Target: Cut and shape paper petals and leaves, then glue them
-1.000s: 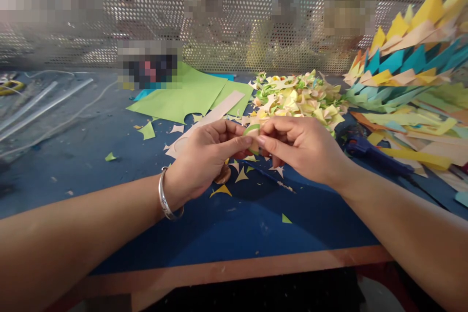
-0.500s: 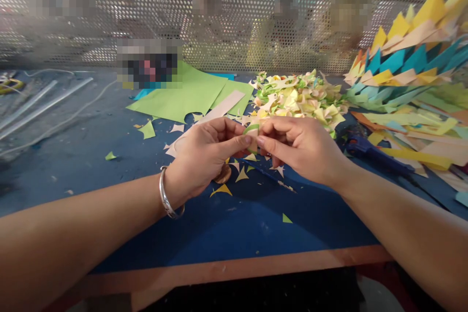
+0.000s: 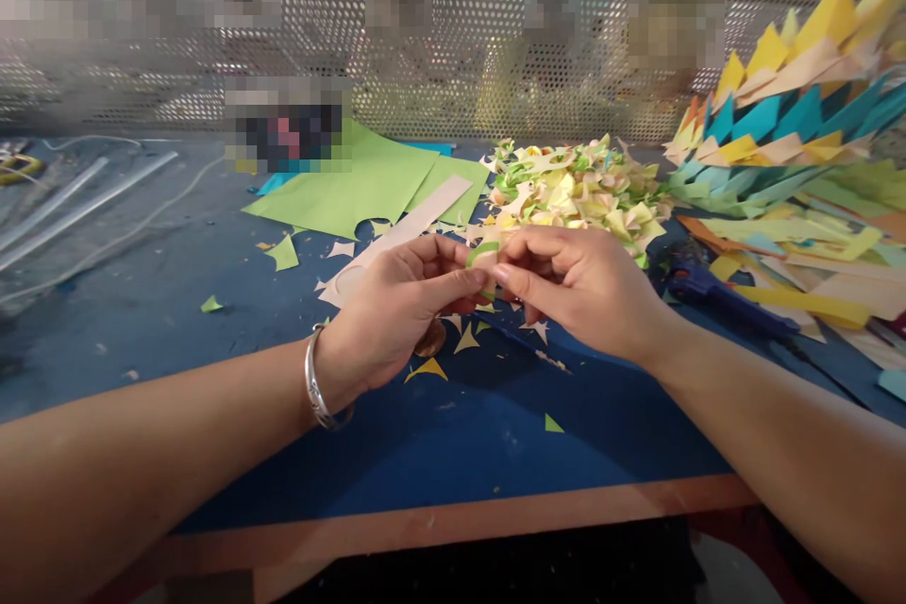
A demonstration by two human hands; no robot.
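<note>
Between my two hands is a small piece of pink and green paper [image 3: 483, 257], held over the blue tabletop. My left hand [image 3: 396, 302], with a silver bangle at its wrist, pinches the piece's left side between thumb and fingers. On the other side my right hand [image 3: 580, 288] has its thumb and fingertips closed on the right edge. The fingers hide part of the paper. Below the hands lie star-shaped pink paper scraps [image 3: 467, 338] and a yellow scrap [image 3: 428, 368]. A round brownish object [image 3: 430, 338] shows partly under my left hand.
Green sheets [image 3: 346, 184] and a pink strip [image 3: 417, 222] lie behind my left hand. Farther back is a heap of small paper pieces [image 3: 573, 193]. At right are a blue glue gun [image 3: 729, 297], paper strips [image 3: 799, 255] and a spiky folded-paper construction [image 3: 785, 113]. Clear sticks [image 3: 92, 203] lie left.
The hands stay almost in place, still on the paper piece. Its green band now shows a little more, with slight finger movement. The view has shifted very slightly.
</note>
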